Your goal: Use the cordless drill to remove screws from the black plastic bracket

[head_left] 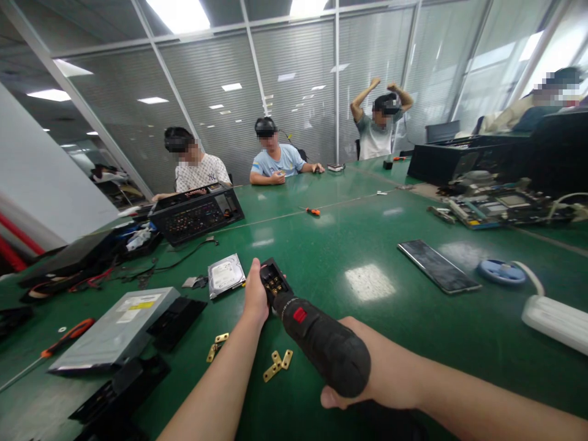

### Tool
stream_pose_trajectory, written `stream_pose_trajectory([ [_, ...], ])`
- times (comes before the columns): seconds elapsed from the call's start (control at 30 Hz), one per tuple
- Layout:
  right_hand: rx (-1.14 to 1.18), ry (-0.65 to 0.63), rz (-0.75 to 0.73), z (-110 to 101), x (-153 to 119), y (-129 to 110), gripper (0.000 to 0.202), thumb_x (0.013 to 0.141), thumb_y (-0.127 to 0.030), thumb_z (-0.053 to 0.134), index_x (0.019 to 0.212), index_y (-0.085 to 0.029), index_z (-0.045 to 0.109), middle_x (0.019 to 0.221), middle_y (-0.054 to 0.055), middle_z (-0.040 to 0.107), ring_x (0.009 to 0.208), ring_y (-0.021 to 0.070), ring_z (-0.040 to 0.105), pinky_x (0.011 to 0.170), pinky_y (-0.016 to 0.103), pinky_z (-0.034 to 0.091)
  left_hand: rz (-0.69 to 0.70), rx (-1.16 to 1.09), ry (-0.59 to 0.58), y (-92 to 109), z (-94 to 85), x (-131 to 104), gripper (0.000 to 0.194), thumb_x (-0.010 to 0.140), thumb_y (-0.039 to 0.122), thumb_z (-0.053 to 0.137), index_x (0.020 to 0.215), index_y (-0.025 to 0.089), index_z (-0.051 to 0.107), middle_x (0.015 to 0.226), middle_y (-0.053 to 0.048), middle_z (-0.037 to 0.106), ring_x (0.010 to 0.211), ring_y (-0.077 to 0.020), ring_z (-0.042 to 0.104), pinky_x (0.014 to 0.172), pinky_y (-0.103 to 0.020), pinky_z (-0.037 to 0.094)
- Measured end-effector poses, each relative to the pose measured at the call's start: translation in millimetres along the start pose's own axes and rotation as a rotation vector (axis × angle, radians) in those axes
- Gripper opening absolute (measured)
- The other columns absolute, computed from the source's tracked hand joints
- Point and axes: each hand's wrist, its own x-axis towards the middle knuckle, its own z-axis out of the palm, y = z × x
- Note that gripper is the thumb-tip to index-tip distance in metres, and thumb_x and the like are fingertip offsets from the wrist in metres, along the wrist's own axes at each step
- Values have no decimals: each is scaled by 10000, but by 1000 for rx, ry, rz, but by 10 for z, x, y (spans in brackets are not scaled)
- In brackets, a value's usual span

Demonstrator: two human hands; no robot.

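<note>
My right hand (362,361) is wrapped round a black cordless drill (316,340) with a red switch on top. The drill points away from me, its front end over a small black block with brass-coloured terminals (278,283). Gripping that block from its left side is my left hand (257,294), thumb up along the edge. The drill's tip is hidden, so I cannot tell whether it touches a screw. Below the block lie several small brass plates with holes (273,369), and more brass plates (212,352) sit left of my forearm.
Left on the green table (321,245) are a hard drive (226,274), an optical drive (119,324), a screwdriver (68,337) and a computer case (197,211). A phone (436,266), a power strip (558,318) and a circuit board (503,205) lie right. Several people sit beyond.
</note>
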Motion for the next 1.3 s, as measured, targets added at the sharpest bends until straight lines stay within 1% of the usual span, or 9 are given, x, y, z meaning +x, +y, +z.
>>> stream_pose_trajectory([
  [0.1,48,-21,16,-32,59,34,516,416,-165,1039,738,-174,636,638,-83,654,571,78,564,519,182,422,10,11,-1,0,-6,10,500,905,693,669,964,199,619,733,-51,735,703,-271,789,680,-379,654],
  [0.2,98,-87,142,-48,122,86,729,254,-117,1048,880,-179,681,715,-69,727,614,97,641,546,173,501,8,17,1,25,12,-11,477,926,671,654,966,197,614,728,-48,732,658,-261,773,666,-387,651],
  [0.3,144,-166,263,-31,148,133,648,283,-249,1067,795,-157,680,683,0,753,564,134,679,524,217,571,-1,13,8,52,37,-32,437,951,633,643,968,198,608,719,-44,723,642,-257,767,651,-381,647],
  [0.43,193,-96,204,-6,118,147,584,290,-235,1052,724,-153,670,648,7,747,528,147,690,470,210,576,0,11,13,47,43,-8,411,980,606,622,982,195,609,709,-37,711,619,-237,754,626,-351,638],
  [0.67,295,-76,126,-105,146,236,618,328,-243,1037,843,-140,712,577,-17,703,494,177,690,474,252,586,7,-33,-17,35,39,13,562,981,751,572,951,193,631,753,-75,734,750,-284,802,688,-399,669],
  [0.9,328,-114,116,-96,193,368,672,379,-267,1048,943,-144,706,595,-16,703,505,166,680,490,243,565,17,-13,-3,32,34,-6,557,1034,724,511,966,188,644,728,-80,741,728,-278,806,682,-397,677],
  [1.1,344,-140,102,-97,252,552,667,365,-274,1055,901,-148,680,618,-16,700,500,163,659,494,265,554,55,15,-49,-11,-13,2,644,948,826,573,968,185,633,717,-82,747,714,-296,808,646,-393,671],
  [1.23,283,-108,35,-82,253,584,679,273,-223,1070,824,-134,683,648,-64,657,550,80,582,514,194,439,118,27,-62,-40,-28,1,710,843,899,642,964,200,610,750,-85,761,804,-323,827,677,-392,673],
  [1.3,268,-90,34,-78,232,554,699,257,-263,1081,823,-126,695,672,-64,656,586,75,570,531,197,413,132,31,-64,-53,-34,5,742,810,935,636,967,211,599,765,-84,766,811,-322,828,679,-386,671],
])
